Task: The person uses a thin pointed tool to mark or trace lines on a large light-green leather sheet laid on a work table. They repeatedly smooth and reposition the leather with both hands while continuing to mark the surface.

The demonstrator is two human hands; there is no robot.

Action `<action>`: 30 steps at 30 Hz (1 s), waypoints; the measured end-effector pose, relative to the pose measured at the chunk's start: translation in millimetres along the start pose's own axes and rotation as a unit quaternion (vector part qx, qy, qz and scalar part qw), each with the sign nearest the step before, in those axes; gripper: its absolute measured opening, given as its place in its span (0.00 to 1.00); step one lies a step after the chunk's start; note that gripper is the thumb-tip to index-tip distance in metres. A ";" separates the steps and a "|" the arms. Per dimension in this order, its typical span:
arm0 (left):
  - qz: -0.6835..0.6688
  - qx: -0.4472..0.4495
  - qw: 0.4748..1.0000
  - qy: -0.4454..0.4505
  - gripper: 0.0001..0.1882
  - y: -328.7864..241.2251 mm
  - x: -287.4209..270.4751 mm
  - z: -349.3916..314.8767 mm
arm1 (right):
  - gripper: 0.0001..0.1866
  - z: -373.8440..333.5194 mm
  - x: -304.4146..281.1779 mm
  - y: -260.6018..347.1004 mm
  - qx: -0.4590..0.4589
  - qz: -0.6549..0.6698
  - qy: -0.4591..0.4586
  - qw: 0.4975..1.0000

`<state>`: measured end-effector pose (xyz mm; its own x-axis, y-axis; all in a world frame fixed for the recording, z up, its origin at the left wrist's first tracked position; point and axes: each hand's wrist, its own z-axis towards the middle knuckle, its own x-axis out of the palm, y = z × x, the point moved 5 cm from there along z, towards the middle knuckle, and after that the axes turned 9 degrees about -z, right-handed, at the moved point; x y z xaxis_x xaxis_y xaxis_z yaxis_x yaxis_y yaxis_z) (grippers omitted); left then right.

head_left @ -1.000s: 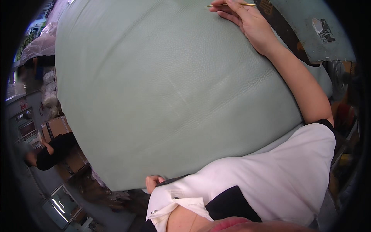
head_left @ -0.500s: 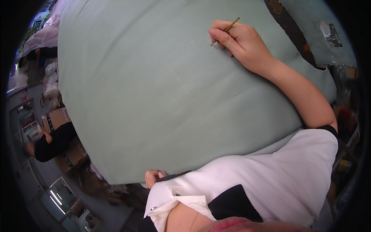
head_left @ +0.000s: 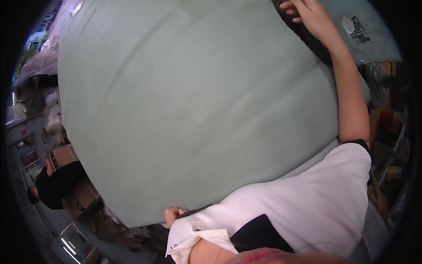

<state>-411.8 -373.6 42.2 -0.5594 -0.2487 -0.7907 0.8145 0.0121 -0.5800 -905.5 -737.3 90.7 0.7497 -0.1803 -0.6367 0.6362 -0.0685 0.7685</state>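
A large pale green leather hide (head_left: 189,110) with creases and grain spreads before me. My left hand (head_left: 172,216) is at its near edge, fingers curled around the edge where a strip of dark underside shows. At the far right my right hand (head_left: 310,17) is over the hide's dark, turned-up border (head_left: 314,44), its visible fingers bent inward. The picture's upper edge cuts off part of that hand, and whatever it may hold is hidden.
A grey-green surface (head_left: 373,46) with a torn label is beyond the right border. Cardboard boxes (head_left: 85,193) and wrapped rolls (head_left: 53,119) stand at the left. One person in black (head_left: 61,182) is beside the boxes; another (head_left: 41,82) is farther back.
My right hand has moved away and to the right, from the middle of the hide to its dark border. The thin gold-coloured pen it held no longer shows. My left hand stays at the edge.
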 end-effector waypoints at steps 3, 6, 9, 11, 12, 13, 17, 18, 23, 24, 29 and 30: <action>-0.001 0.007 1.000 -0.011 0.14 0.6 0.0 -0.3 | 0.19 1.3 4.6 -18.1 0.051 0.034 0.015 0.998; -0.004 -0.001 1.000 -0.011 0.14 3.4 -0.2 -2.7 | 0.19 7.2 15.3 -22.6 0.103 0.112 0.042 0.987; -0.010 -0.026 1.000 -0.011 0.14 7.5 0.6 -8.0 | 0.18 5.3 18.1 -8.4 0.040 0.097 -0.017 0.994; -0.014 -0.048 0.999 0.000 0.14 9.6 0.5 -10.0 | 0.19 -4.3 20.5 5.7 -0.043 0.053 -0.079 0.995; 0.004 -0.051 0.999 0.011 0.14 9.3 1.0 -10.1 | 0.19 -13.2 25.0 11.4 -0.084 0.030 -0.105 0.990; 0.014 -0.055 0.998 0.022 0.14 8.7 1.4 -9.7 | 0.20 -21.0 26.8 17.0 -0.124 0.007 -0.132 0.983; 0.026 -0.010 1.000 -0.010 0.14 -2.6 1.4 -3.0 | 0.19 -34.0 35.9 48.5 -0.316 -0.214 -0.230 0.895; 0.023 0.021 0.999 -0.014 0.14 -7.1 2.0 -1.1 | 0.19 -36.6 38.2 56.5 -0.362 -0.204 -0.254 0.874; 0.045 0.045 0.997 -0.032 0.13 -14.6 4.5 4.9 | 0.24 -49.5 103.7 46.4 -0.039 0.291 0.322 0.900; 0.045 0.038 0.998 -0.030 0.13 -15.1 4.8 6.5 | 0.24 -46.2 103.5 45.9 -0.056 0.314 0.284 0.904; 0.041 0.018 0.998 -0.039 0.13 -24.7 8.6 12.5 | 0.23 -8.7 85.9 23.3 -0.142 0.174 0.030 0.974; 0.033 0.011 0.999 -0.033 0.13 -27.3 8.9 13.8 | 0.22 -5.9 79.9 16.8 -0.135 0.156 -0.040 0.978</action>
<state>-436.9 -389.5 53.8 -0.4933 -0.3119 -0.8120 0.8531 0.0087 -0.5216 -833.8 -747.0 52.4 0.9054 -0.2272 -0.3587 0.4115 0.2616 0.8730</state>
